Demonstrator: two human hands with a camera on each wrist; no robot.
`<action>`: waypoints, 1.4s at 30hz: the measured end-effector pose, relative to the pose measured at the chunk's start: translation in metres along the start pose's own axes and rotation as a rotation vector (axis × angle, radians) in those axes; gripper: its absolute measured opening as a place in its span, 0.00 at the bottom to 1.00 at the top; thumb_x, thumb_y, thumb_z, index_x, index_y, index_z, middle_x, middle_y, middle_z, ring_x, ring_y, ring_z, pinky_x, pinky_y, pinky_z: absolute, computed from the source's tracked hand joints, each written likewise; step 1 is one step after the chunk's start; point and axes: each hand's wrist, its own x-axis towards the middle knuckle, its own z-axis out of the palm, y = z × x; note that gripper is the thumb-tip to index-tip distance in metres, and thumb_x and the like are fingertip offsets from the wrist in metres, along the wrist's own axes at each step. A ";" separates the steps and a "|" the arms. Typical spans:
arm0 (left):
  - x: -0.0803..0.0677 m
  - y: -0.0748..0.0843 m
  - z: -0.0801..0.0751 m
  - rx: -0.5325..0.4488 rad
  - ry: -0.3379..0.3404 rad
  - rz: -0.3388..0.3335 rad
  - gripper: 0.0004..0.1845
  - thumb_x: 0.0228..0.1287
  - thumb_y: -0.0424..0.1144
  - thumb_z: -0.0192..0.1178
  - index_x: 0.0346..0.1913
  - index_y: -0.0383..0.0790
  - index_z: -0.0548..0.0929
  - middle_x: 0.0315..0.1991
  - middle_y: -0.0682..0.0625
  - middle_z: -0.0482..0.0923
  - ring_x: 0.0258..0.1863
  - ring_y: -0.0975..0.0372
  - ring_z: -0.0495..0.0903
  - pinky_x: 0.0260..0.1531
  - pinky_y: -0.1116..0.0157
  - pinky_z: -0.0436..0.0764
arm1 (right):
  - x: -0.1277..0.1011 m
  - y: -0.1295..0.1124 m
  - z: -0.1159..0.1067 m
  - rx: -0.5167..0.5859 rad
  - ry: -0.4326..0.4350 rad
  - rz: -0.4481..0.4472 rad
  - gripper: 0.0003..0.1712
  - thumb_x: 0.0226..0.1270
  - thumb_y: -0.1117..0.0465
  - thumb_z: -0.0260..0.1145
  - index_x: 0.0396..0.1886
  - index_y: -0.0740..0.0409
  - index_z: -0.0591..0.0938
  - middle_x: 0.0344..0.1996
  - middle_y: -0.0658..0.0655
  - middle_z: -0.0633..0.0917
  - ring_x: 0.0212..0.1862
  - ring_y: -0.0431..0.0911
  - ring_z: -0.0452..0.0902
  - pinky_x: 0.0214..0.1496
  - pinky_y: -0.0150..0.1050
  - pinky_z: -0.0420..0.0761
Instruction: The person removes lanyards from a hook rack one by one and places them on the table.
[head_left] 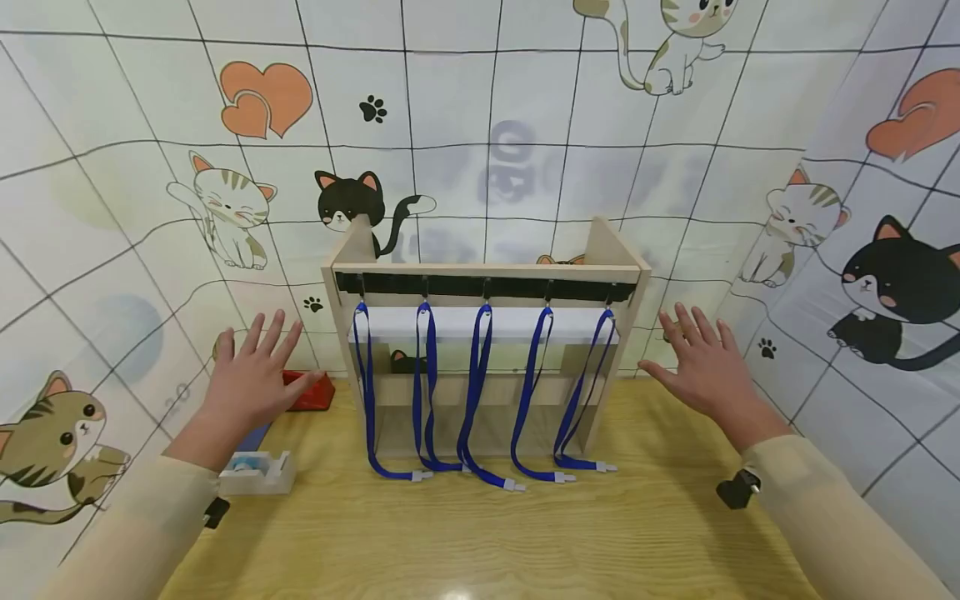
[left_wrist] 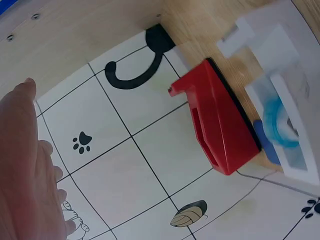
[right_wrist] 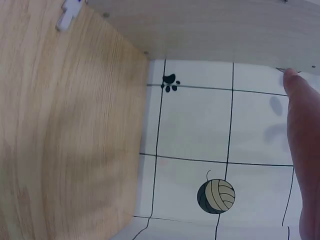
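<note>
My left hand [head_left: 251,375] is raised on the left with fingers spread, holding nothing. Level with it on the right, my right hand [head_left: 705,362] is likewise spread and holds nothing. Between them stands a pale wooden rack [head_left: 487,269] with a black hook strip [head_left: 457,287] along its front. Several blue lanyards [head_left: 476,375] hang from the hooks, their white clips [head_left: 513,485] lying on the table. Closest to the left hand is a red wedge-shaped object [left_wrist: 215,117] with a black base. Both thumbs point inward, apart from the rack.
A white tape dispenser [head_left: 258,473] with a light-blue ring [left_wrist: 279,122] stands on the wooden table [head_left: 480,542] at left, a flat blue piece [left_wrist: 266,141] beside it. Cat-patterned tiled sheeting [head_left: 457,100] rises behind and along both sides. Behind the lanyards, the rack carries a white panel [head_left: 517,325].
</note>
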 end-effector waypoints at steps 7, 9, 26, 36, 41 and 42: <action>-0.003 0.005 -0.010 -0.083 0.052 0.025 0.53 0.78 0.70 0.57 0.91 0.43 0.52 0.90 0.33 0.42 0.87 0.34 0.43 0.79 0.26 0.35 | -0.010 -0.005 -0.002 0.072 0.088 -0.026 0.61 0.79 0.26 0.60 0.93 0.56 0.48 0.90 0.67 0.47 0.89 0.67 0.41 0.86 0.71 0.36; -0.003 0.008 -0.012 -0.124 0.088 0.040 0.52 0.78 0.69 0.57 0.91 0.43 0.52 0.90 0.33 0.44 0.87 0.33 0.46 0.78 0.25 0.40 | -0.014 -0.007 -0.006 0.126 0.139 -0.038 0.61 0.77 0.29 0.66 0.93 0.55 0.50 0.90 0.67 0.52 0.88 0.68 0.45 0.86 0.71 0.39; 0.028 0.048 -0.064 -0.683 0.415 0.180 0.47 0.77 0.52 0.67 0.90 0.49 0.55 0.86 0.40 0.58 0.83 0.40 0.60 0.77 0.31 0.63 | -0.047 -0.093 -0.029 0.717 0.652 -0.008 0.35 0.66 0.70 0.81 0.71 0.65 0.79 0.52 0.64 0.82 0.50 0.53 0.78 0.56 0.32 0.72; 0.050 0.076 -0.078 -0.938 0.659 0.292 0.37 0.72 0.26 0.70 0.82 0.41 0.71 0.78 0.44 0.72 0.78 0.52 0.69 0.74 0.43 0.74 | -0.042 -0.149 -0.020 0.833 0.774 0.043 0.27 0.69 0.72 0.78 0.66 0.68 0.82 0.47 0.65 0.83 0.42 0.52 0.82 0.50 0.31 0.78; 0.045 0.093 -0.094 -1.001 0.682 0.265 0.27 0.77 0.24 0.64 0.75 0.32 0.75 0.77 0.40 0.74 0.78 0.57 0.70 0.73 0.66 0.71 | -0.036 -0.163 -0.014 0.875 0.802 0.075 0.26 0.70 0.71 0.78 0.65 0.68 0.82 0.47 0.66 0.83 0.44 0.55 0.82 0.49 0.33 0.79; 0.044 0.096 -0.096 -1.017 0.683 0.262 0.25 0.77 0.24 0.63 0.74 0.31 0.76 0.77 0.40 0.74 0.78 0.57 0.70 0.73 0.67 0.70 | -0.035 -0.166 -0.014 0.883 0.807 0.083 0.26 0.71 0.71 0.78 0.66 0.68 0.82 0.47 0.66 0.83 0.44 0.55 0.82 0.49 0.34 0.79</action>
